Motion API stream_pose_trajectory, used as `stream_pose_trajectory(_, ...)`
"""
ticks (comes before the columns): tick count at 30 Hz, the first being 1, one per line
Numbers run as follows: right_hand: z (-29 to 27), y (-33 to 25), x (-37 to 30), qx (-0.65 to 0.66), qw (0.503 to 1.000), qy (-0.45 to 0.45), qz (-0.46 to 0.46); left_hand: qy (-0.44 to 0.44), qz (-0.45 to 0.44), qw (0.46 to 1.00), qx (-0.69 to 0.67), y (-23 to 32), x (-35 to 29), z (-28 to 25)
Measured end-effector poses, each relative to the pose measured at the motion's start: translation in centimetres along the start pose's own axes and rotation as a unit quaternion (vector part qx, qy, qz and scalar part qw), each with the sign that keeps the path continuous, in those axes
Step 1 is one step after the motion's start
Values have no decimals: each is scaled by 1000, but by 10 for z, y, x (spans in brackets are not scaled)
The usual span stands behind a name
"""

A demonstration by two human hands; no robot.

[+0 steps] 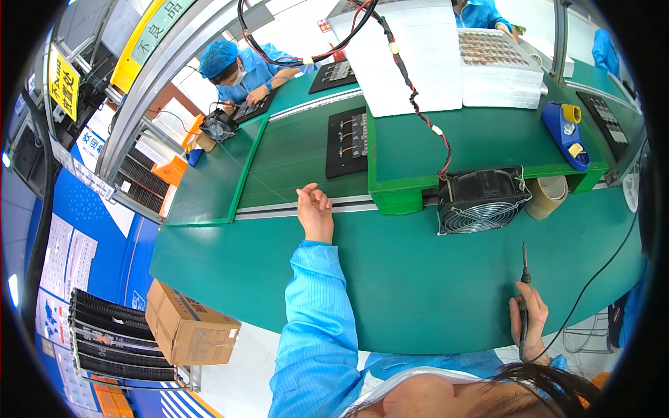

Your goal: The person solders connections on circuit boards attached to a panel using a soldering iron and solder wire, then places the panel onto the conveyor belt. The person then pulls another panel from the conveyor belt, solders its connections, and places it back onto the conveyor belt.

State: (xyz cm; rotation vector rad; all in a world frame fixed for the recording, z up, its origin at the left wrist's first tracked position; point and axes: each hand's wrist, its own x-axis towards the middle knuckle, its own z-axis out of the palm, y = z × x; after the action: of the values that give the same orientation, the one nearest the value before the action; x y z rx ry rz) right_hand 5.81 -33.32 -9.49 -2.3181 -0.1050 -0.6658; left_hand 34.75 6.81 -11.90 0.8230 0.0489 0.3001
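My right hand is closed around a soldering iron, its tip pointing away from me above the bench's near part. The cord trails off to the right. My left hand is raised by the conveyor's near edge, its fingers curled together. A faint thin strand, seemingly solder wire, runs from its fingertips toward the far left. Ahead and slightly right of this hand, a black tray with small metal parts and short copper-coloured pieces lies on the green conveyor.
A black fan with a wire guard stands beside a tan cylinder. Behind them a blue iron stand sits on the raised green shelf, near white foam boxes. Wires hang overhead. A co-worker works at the far left.
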Motion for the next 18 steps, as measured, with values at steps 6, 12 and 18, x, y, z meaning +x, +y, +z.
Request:
stream_pose_trajectory(6, 0, -1, 0, 5, 1000, 6, -2, 2, -3, 1000, -4, 0, 0, 0)
stream_pose_trajectory(12, 0, 0, -1, 4, 1000, 1, 5, -4, -1, 1000, -13, -1, 0, -2)
stream_pose_trajectory(18, 0, -1, 0, 4, 1000, 2, 2, -3, 0, 1000, -9, 0, 0, -2)
